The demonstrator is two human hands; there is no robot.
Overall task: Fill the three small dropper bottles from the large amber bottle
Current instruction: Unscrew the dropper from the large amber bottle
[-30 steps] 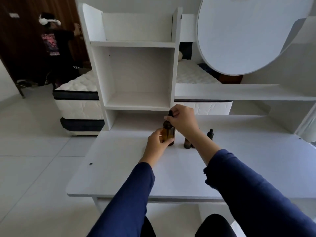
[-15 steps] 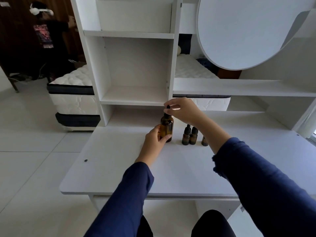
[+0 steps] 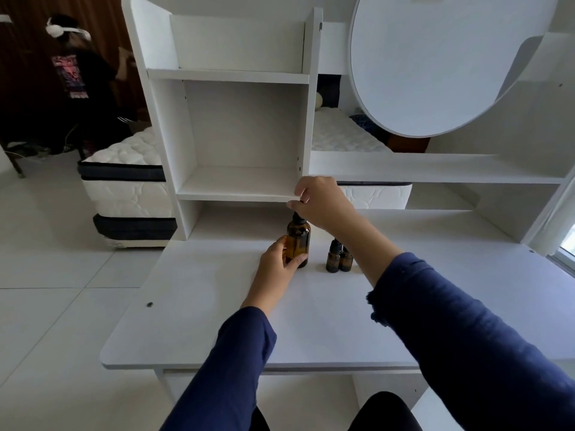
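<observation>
At frame centre the left hand (image 3: 280,259) grips the large bottle (image 3: 298,241) upright on the desk (image 3: 217,306), two small bottles (image 3: 332,261) just right, right hand (image 3: 320,203) pinching its cap (image 3: 295,216): opening step, judged; next, unscrew, lift straight.

Soft daylight fills the scene, bright and even, with no hard glare. The brightest spot is the window (image 3: 567,253) at 3 o'clock, a washed-out sliver at the frame's edge. The white desk (image 3: 202,321) takes the light smoothly. Only faint shadows with blurred edges lie under the left hand (image 3: 277,259) and beside the big brown bottle (image 3: 298,244). The recess below the shelf unit (image 3: 242,135) is greyer. At 10 o'clock the corner is dim, and the person (image 3: 77,76) standing there looks soft and slightly smeared. Wide-angle distortion tilts the shelf uprights outward and stretches the sleeves (image 3: 466,337) from 5 to 7 o'clock. The centre is sharpest.
</observation>
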